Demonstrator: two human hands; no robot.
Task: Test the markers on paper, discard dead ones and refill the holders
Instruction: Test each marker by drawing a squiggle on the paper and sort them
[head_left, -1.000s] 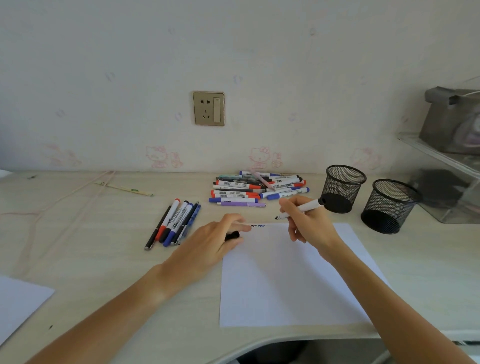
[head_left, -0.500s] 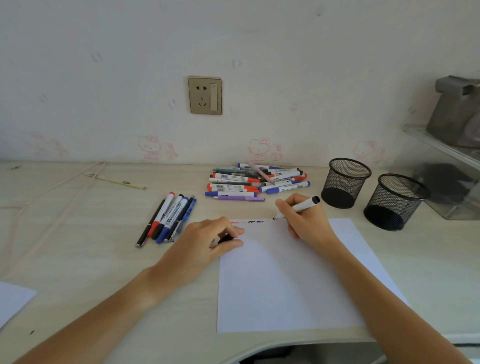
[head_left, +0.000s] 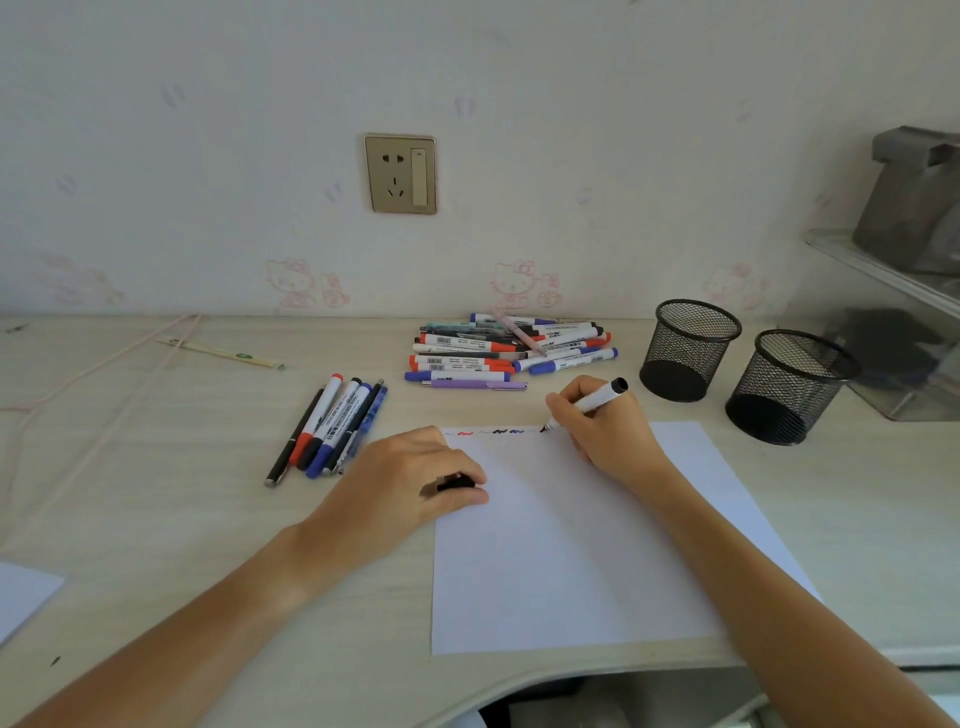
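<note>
My right hand (head_left: 608, 431) grips a white marker (head_left: 597, 401) with a black end, its tip touching the top edge of the white paper (head_left: 561, 551). A row of red, black and blue squiggles (head_left: 491, 432) runs along that edge. At the paper's left edge rests my left hand (head_left: 410, 483), its fingers curled round a black cap (head_left: 456, 483). A pile of markers (head_left: 506, 351) lies beyond the paper. Several more markers (head_left: 332, 426) lie in a row to the left. Two empty black mesh holders (head_left: 688, 348) (head_left: 789, 384) stand at the right.
A wrapped pair of chopsticks (head_left: 223, 354) and a pink cord (head_left: 98, 374) lie at the far left. Another sheet (head_left: 23, 597) pokes in at the left edge. A clear shelf unit (head_left: 904, 332) stands at the right. The desk's curved front edge (head_left: 519, 691) runs below the paper.
My right hand has lowered the marker so its tip meets the paper's top edge. The view has tilted slightly upward; my left hand stays on the paper's left edge.
</note>
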